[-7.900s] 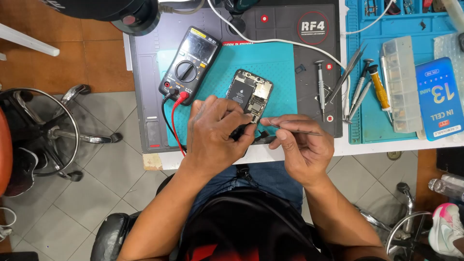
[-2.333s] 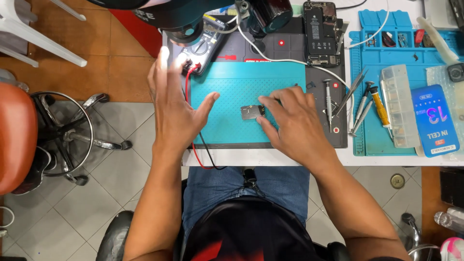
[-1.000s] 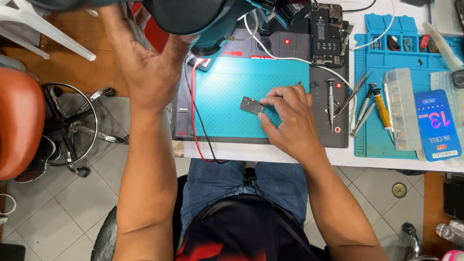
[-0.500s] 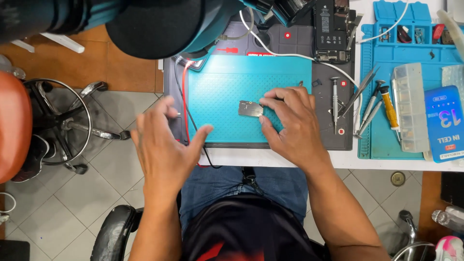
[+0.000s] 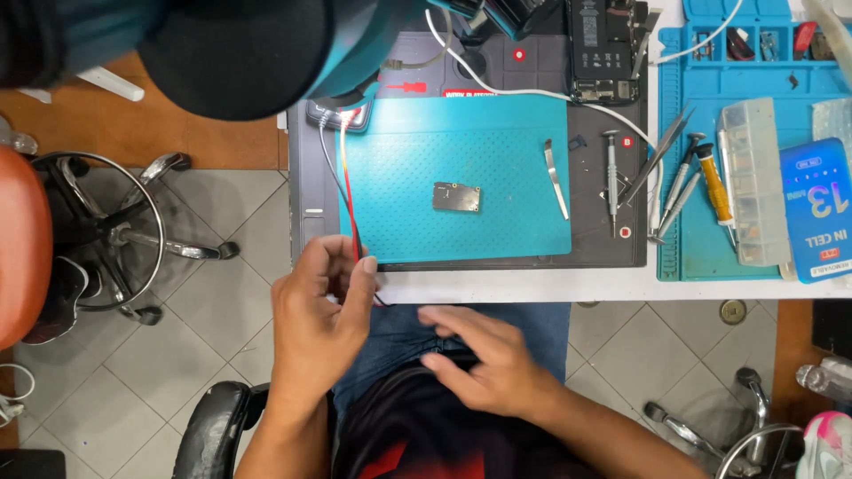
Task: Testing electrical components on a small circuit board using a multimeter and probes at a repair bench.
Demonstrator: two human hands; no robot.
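Observation:
A small dark circuit board [image 5: 457, 196] lies alone on the teal mat [image 5: 506, 231]. My left hand [image 5: 318, 312] is at the table's front edge, with thumb and fingers closed around the red and black test leads [image 5: 348, 204] that hang down from a multimeter [image 5: 335, 113]. That meter is half hidden under a big dark microscope head [image 5: 240, 53]. My right hand [image 5: 484, 355] rests on my lap below the table with its fingers spread and nothing in it.
Tweezers [image 5: 556, 167] and a screwdriver [image 5: 611, 177] lie right of the board. An opened phone [image 5: 603, 44] sits at the back. The blue mat [image 5: 701, 257] holds tools, a clear parts box [image 5: 753, 182] and a blue carton [image 5: 816, 208]. A stool [image 5: 106, 231] stands left.
My right hand has let go of the circuit board and dropped to my lap. My left hand has come in to the table edge and closed on the test leads.

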